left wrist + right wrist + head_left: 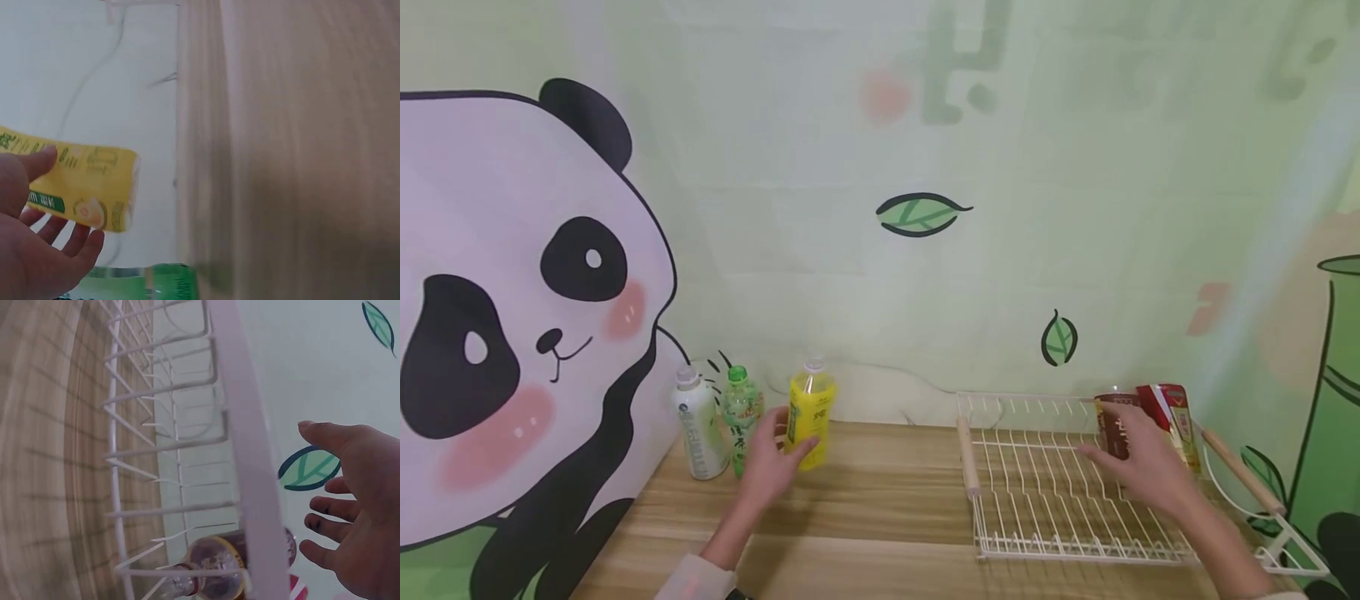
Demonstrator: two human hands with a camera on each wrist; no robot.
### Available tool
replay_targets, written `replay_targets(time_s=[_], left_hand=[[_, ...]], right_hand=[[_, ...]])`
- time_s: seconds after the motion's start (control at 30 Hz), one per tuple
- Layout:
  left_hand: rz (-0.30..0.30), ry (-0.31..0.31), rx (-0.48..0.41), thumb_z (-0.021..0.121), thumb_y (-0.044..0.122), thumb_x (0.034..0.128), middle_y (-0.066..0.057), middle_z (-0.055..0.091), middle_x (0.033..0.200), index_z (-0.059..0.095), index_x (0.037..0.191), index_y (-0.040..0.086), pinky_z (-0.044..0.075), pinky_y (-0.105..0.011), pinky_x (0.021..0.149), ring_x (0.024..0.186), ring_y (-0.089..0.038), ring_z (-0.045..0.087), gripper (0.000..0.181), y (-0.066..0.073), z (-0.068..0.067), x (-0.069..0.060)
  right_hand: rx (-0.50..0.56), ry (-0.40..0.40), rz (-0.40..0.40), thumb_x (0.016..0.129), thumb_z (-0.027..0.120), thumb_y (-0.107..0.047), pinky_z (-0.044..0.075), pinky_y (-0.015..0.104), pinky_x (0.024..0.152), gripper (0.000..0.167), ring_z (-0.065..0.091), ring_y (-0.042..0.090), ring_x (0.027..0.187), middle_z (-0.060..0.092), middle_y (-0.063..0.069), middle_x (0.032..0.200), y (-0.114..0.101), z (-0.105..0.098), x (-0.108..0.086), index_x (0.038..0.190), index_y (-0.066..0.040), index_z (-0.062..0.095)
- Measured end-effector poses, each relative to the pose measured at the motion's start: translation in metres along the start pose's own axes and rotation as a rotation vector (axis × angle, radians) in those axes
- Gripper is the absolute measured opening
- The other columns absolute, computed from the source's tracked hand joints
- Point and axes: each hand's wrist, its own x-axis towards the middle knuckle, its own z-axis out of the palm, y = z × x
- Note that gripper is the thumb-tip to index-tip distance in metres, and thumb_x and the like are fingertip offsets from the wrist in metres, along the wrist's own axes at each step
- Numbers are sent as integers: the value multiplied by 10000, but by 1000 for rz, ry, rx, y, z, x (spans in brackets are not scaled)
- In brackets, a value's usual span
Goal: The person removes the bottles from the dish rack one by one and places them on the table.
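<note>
Support seems to be the reason for the grip at our left: we hold the yellow bottle [814, 417] in the left hand [770, 461], with the thumb across one face of the label and the fingers curved around the opposite side. Those fingers part only as far as the bottle's body demands. It looks close to upright, its base raised off the table [887, 496]; gripping the broad middle probably balances its weight and leaves the cap free.

Just beside that hand we see the green-capped bottle [741, 408], with the white bottle [700, 429] to its left. Both stand near the wall [880, 383], presumably because flat bases on a flat top need no other prop.

Our right hand [1146, 462] grasps nothing: its fingers are spread, the thumb well away from them. It hovers at the right part of the white wire rack [247, 437], near the brown-labelled bottle [1116, 432]. We make out no contact there. The rack's wires likely serve to hold that bottle in place; which way up it is, we cannot tell. Beside it sits the red packet [1180, 423], near a wooden handle [1243, 469]; what it leans on is hidden from us.
</note>
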Motion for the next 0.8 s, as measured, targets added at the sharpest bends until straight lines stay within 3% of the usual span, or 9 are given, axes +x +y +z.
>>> replay_targets(time_s=[0.17,0.3,0.47,0.8], left_hand=[[-47,32,20,797,214,969,-203,535,1476,480,1491,35,469,-581,1134,1365,-423,526,637,-15,0,0],[-61,49,39,812,197,952,-227,550,1465,506,1464,32,490,-588,1107,1348,-446,542,619,-24,1,-1],[-77,47,44,812,183,947,-216,553,1465,519,1440,60,481,-592,1117,1356,-438,540,586,-29,2,-1],[-86,60,77,801,171,951,-223,589,1411,522,1417,55,488,-619,1090,1299,-419,575,556,-34,7,-2]], right_hand=[[17,23,53,978,779,-394,420,795,997,827,449,634,1295,438,428,1467,14,3,-3,1495,145,424],[30,5,119,989,746,-464,398,811,1005,887,416,652,1314,404,441,1488,21,7,-5,1521,147,386],[26,-14,181,996,721,-504,413,803,1005,930,416,660,1311,397,459,1482,29,12,-7,1517,177,360],[48,56,231,992,760,-397,440,785,980,862,437,637,1294,424,455,1443,42,18,-10,1487,194,376]])
